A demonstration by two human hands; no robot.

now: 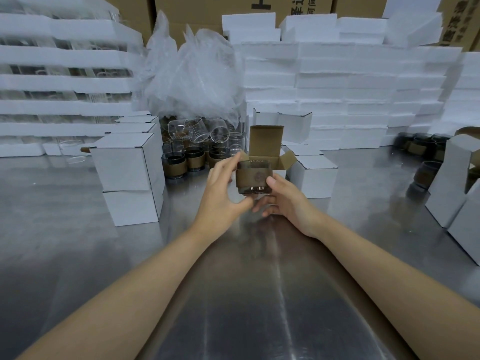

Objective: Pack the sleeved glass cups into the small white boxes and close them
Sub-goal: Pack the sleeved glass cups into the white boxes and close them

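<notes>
Centre of frame: a sleeved glass cup (pixel 254 178) is held above the steel surface (pixel 78 229). The left hand (pixel 223 189) grasps its left side with curled fingers (pixel 232 162); the right hand (pixel 288 201) grasps its base. An open white box (pixel 265 141) stands just behind.

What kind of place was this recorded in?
Probably a warehouse packing station: stacked white foam slabs, piles of small white cardboard boxes, and large brown shipping cartons behind.

Black Chinese characters are printed on the brown cartons (pixel 233 6) beyond the far edge of the bench (pixel 78 203). They are cropped and cannot be read reliably. The round emblem on the sleeved cup (pixel 255 175) is illegible.
</notes>
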